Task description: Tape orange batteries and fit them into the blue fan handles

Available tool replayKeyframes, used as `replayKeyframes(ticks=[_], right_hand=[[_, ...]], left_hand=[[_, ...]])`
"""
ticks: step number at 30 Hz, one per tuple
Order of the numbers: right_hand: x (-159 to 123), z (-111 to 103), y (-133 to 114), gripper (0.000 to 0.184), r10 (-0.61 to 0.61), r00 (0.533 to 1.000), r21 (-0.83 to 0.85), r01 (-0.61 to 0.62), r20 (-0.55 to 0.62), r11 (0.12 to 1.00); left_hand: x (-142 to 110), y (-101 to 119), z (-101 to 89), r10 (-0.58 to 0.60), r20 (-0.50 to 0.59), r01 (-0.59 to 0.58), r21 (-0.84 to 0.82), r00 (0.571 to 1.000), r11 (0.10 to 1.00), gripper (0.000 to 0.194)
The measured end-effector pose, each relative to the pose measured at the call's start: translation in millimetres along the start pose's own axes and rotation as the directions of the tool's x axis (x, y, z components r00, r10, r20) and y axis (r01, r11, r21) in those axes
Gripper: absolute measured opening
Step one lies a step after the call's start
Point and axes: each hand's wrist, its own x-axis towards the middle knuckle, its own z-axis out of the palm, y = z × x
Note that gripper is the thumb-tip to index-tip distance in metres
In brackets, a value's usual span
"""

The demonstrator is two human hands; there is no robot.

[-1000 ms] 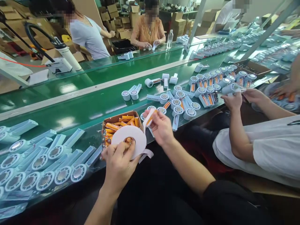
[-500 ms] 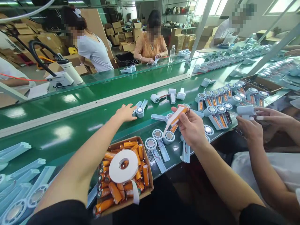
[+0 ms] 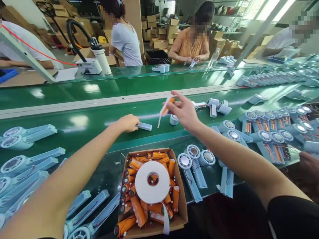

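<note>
Pinched between the right hand's [image 3: 183, 111] fingertips, an orange battery cell [image 3: 171, 100] tilts, a white tape strip [image 3: 159, 119] along it dangling loose below the grip. A pale-blue plastic handle [image 3: 145, 126] juts rightward from the left hand's [image 3: 128, 123] curled grasp, nearly level, its other end hidden.

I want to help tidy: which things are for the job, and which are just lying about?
Likely job things:
orange battery in right hand
blue piece in left hand
tape roll
batteries, their box

Probably lying about:
bottle
cardboard boxes
</note>
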Motion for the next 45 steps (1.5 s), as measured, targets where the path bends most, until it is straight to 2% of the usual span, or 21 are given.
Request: replayKeyframes(ticks=[2, 5, 11, 16, 19, 22, 24, 26, 33, 38, 42, 45], right_hand=[[16, 25, 26, 0.068, 0.006, 0.997, -0.059, -0.002, 0.076, 0.998], [28, 41, 54, 0.045, 0.000, 0.991, -0.176, 0.024, 0.131, 0.984], [27, 34, 72, 0.039, -0.031, 0.990, -0.359, 0.079, 0.136, 0.930], [23, 31, 83, 0.034, -0.046, 0.979, -0.508, 0.142, 0.197, 0.849], [17, 29, 85, 0.025, -0.001, 0.951, -0.654, 0.214, 0.309, 0.726], [12, 28, 79, 0.024, 0.113, 0.891, -0.810, 0.339, 0.440, 0.479], [14, 31, 72, 0.029, 0.215, 0.856, -0.865, 0.399, 0.470, 0.304], [18, 37, 66, 0.031, 0.297, 0.832, -0.882, 0.422, 0.468, 0.208], [29, 57, 64, 0.034, 0.461, 0.761, -0.883, 0.450, 0.457, 0.131], [32, 63, 61, 0.041, 0.522, 0.738, -0.891, 0.442, 0.429, 0.107], [47, 56, 46, 0.033, 0.553, 0.707, -0.891, 0.421, 0.440, 0.170], [53, 40, 36, 0.035, 0.540, 0.728, -0.906, 0.361, 0.421, 0.219]], left_hand=[[2, 1, -4.0, 0.013, 0.049, -0.014, 0.016, 0.999, 1.000, 0.018], [5, 7, -7.0, 0.015, 0.065, -0.017, 0.030, 0.998, 0.999, 0.025], [4, 24, 7.7, -0.007, 0.006, 0.006, 0.012, 1.000, 1.000, 0.019], [6, 27, 2.9, -0.056, -0.043, 0.052, -0.080, 0.997, 0.995, 0.019], [7, 27, -0.1, -0.086, -0.086, 0.074, -0.138, 0.993, 0.988, 0.023], [10, 32, 4.4, -0.131, -0.124, 0.108, -0.173, 0.984, 0.979, 0.027], [12, 37, 9.7, -0.152, -0.143, 0.124, -0.186, 0.978, 0.975, 0.027], [13, 42, 14.1, -0.164, -0.156, 0.133, -0.193, 0.974, 0.972, 0.027], [18, 48, 15.6, -0.197, -0.170, 0.153, -0.239, 0.966, 0.959, 0.029], [28, 50, 12.7, -0.223, -0.165, 0.172, -0.275, 0.961, 0.946, 0.025], [32, 52, 8.6, -0.242, -0.177, 0.185, -0.285, 0.954, 0.940, 0.025], [33, 52, 6.9, -0.245, -0.192, 0.182, -0.295, 0.950, 0.938, 0.023]])
